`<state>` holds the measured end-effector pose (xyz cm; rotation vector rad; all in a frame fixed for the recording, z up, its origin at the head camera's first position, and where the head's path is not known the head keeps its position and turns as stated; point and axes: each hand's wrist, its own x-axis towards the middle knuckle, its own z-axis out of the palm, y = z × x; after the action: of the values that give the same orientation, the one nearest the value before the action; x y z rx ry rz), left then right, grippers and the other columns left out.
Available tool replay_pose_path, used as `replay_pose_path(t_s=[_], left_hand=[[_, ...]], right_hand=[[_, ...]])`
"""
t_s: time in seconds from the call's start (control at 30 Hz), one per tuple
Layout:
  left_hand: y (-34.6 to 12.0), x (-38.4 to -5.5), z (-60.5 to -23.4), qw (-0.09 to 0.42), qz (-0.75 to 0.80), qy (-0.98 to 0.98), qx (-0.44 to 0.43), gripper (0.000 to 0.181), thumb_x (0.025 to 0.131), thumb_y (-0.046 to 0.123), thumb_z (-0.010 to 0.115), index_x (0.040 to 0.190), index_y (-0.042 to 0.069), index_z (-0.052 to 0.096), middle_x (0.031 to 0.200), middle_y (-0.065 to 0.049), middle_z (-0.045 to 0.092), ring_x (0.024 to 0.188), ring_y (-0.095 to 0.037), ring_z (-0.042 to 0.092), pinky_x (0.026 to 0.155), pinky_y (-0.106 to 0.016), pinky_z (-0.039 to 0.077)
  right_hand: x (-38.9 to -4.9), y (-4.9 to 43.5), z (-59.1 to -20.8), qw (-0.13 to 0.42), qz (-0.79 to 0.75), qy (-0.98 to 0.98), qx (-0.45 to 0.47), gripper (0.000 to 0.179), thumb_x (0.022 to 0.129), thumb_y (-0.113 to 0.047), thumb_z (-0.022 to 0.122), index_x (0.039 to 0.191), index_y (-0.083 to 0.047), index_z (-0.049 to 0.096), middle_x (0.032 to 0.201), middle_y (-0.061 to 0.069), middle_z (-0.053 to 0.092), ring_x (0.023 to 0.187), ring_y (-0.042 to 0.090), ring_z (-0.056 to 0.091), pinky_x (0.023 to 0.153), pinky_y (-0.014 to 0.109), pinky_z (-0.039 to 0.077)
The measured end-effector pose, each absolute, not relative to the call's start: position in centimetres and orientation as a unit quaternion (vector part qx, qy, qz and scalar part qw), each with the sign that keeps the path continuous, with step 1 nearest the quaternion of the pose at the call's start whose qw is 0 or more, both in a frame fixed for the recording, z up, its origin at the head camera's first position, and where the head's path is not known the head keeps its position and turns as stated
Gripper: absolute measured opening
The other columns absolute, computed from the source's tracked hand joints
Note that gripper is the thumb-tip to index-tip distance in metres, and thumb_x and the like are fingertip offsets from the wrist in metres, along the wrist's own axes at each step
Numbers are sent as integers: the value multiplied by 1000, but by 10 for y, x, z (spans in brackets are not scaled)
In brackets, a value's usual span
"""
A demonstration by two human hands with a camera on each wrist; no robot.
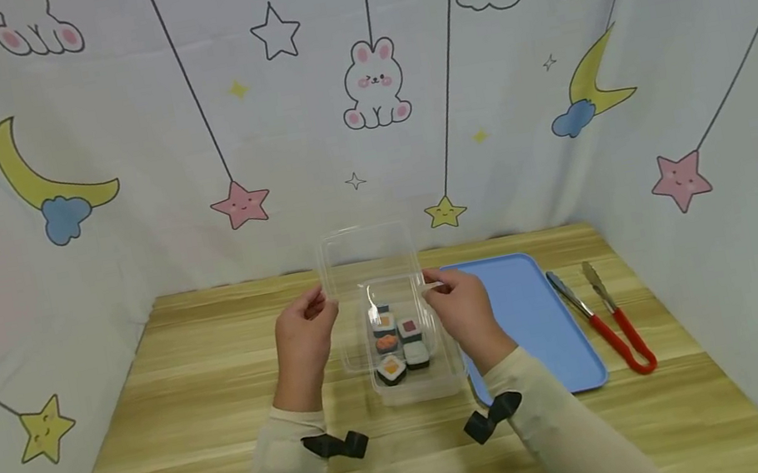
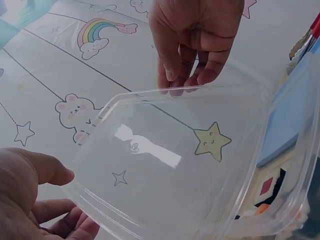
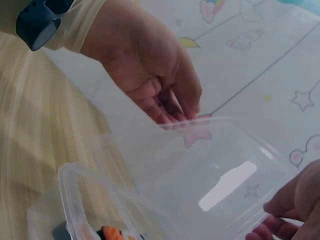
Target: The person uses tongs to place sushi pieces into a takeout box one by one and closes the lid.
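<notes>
Both hands hold a clear plastic lid [image 1: 369, 259] by its opposite sides. My left hand [image 1: 305, 347] pinches its left edge between thumb and fingers. The right hand [image 1: 467, 314] pinches the right edge. The lid is raised and tilted up over a clear plastic container [image 1: 422, 391], partly in front of it as seen from the head view. Inside the container lie several sushi pieces [image 1: 391, 369], some seen through the lid. From the left wrist, the lid [image 2: 150, 170] looks see-through, with a bright reflection on it.
A blue tray [image 1: 540, 326] lies right of the container, close beside it. Further right are tongs [image 1: 624, 341] with red handles and metal ends, lying spread. The wooden table [image 1: 213, 418] meets a printed curtain [image 1: 177, 128] at the back and sides.
</notes>
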<state>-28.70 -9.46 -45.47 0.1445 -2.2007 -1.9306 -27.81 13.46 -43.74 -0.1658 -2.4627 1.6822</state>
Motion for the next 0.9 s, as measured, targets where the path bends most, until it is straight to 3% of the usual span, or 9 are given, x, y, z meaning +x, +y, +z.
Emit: replay_pose_path(t_s=[0.13, 0.23, 0.37, 0.6, 0.73, 0.9], left_hand=[[-93, -286, -449, 114, -683, -721, 22, 44, 96, 5, 71, 139, -2, 63, 128, -20, 63, 121, -28, 60, 87, -14, 51], [-92, -284, -446, 118, -701, -703, -1, 45, 97, 4, 70, 141, -1, 61, 130, -19, 60, 126, -29, 57, 93, -15, 51], [-90, -281, -445, 118, -718, -685, -24, 48, 99, 7, 70, 145, 3, 59, 139, -15, 57, 135, -26, 52, 103, -24, 51], [-85, -277, -447, 129, -720, -681, -37, 47, 105, 23, 65, 147, 5, 57, 151, -11, 54, 145, -23, 44, 119, -46, 37], [-82, -275, -448, 128, -736, -664, -42, 47, 108, 26, 60, 147, 1, 56, 154, -12, 52, 147, -22, 42, 122, -45, 33], [-78, -273, -451, 127, -768, -626, -44, 45, 108, 23, 58, 142, -6, 58, 151, -15, 54, 144, -22, 46, 120, -39, 36]], right_hand=[[-277, 136, -433, 93, 588, -801, -53, 35, 100, -11, 67, 135, -9, 71, 127, 10, 72, 104, 26, 69, 73, 29, 53], [-276, 137, -431, 97, 606, -788, -50, 35, 103, -17, 65, 137, -10, 69, 134, 9, 69, 113, 27, 68, 89, 38, 57], [-275, 138, -432, 97, 642, -759, -47, 38, 108, -28, 59, 142, -12, 66, 141, 8, 65, 127, 28, 63, 108, 48, 50], [-273, 136, -436, 108, 726, -678, -29, 41, 112, -21, 50, 147, 0, 56, 149, 16, 56, 138, 27, 55, 110, 34, 48], [-273, 135, -436, 113, 759, -640, -40, 43, 113, -22, 48, 145, 5, 55, 149, 22, 54, 139, 30, 53, 111, 34, 47], [-273, 134, -436, 120, 801, -584, -55, 45, 113, -22, 47, 143, 9, 55, 148, 26, 53, 141, 32, 51, 113, 36, 45]])
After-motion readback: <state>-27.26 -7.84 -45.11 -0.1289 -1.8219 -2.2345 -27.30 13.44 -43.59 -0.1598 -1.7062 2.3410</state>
